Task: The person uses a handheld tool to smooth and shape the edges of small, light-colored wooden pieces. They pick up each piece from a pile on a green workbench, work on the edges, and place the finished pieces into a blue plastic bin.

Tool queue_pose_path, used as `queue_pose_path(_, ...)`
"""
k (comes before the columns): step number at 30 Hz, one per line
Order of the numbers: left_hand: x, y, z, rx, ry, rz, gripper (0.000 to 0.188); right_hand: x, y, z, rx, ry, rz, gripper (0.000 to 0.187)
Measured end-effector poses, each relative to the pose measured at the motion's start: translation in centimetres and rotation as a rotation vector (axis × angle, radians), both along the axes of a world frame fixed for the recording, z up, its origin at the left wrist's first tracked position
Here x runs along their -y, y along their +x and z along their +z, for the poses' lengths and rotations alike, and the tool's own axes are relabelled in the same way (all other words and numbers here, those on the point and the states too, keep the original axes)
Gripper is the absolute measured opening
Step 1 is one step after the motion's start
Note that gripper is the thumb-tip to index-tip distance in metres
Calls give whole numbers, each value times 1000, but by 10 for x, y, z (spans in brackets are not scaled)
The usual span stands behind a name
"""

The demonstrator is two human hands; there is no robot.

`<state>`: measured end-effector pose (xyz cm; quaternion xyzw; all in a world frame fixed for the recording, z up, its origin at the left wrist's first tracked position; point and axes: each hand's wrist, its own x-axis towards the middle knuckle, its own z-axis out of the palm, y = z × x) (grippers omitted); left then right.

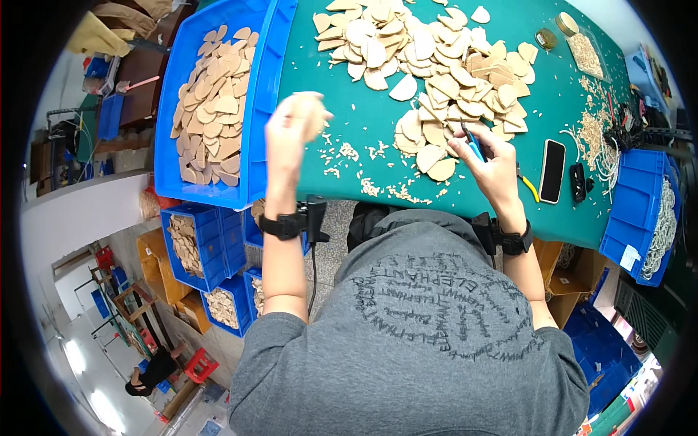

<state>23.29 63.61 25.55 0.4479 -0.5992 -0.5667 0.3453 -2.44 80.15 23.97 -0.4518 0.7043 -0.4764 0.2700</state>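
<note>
My left hand (286,138) is raised beside the right wall of a blue bin (270,87). Its fingers are closed round a tan half-round piece (311,116), slightly blurred. Inside the bin lies a heap of similar flat half-round pieces (214,109). My right hand (496,166) grips a small blue-handled tool with a dark pointed tip (475,147); its exact kind is unclear. The tool's tip reaches the near edge of a large pile of tan half-round pieces (443,54) on the green tabletop (363,145).
Small tan scraps (371,187) are scattered near the table's front edge. To the right lie yellow-handled pliers (529,187), a black-screened phone (552,171) and a blue crate of cords (640,218). More blue bins of pieces (187,243) stand below left.
</note>
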Motion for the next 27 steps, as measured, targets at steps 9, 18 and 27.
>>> queue_pose_path(9, 64, -75, -126, 644, -628, 143, 43, -10, -3, -5, 13, 15, -67, 33)
queue_pose_path(18, 44, -153, -170, 397, -233, -323, 32, -13, -7, 4, -35, 201, -115, 39)
queue_pose_path(27, -27, -103, -12, -208, 349, -722, 30, 13, -11, 20, -181, -28, 82, 35)
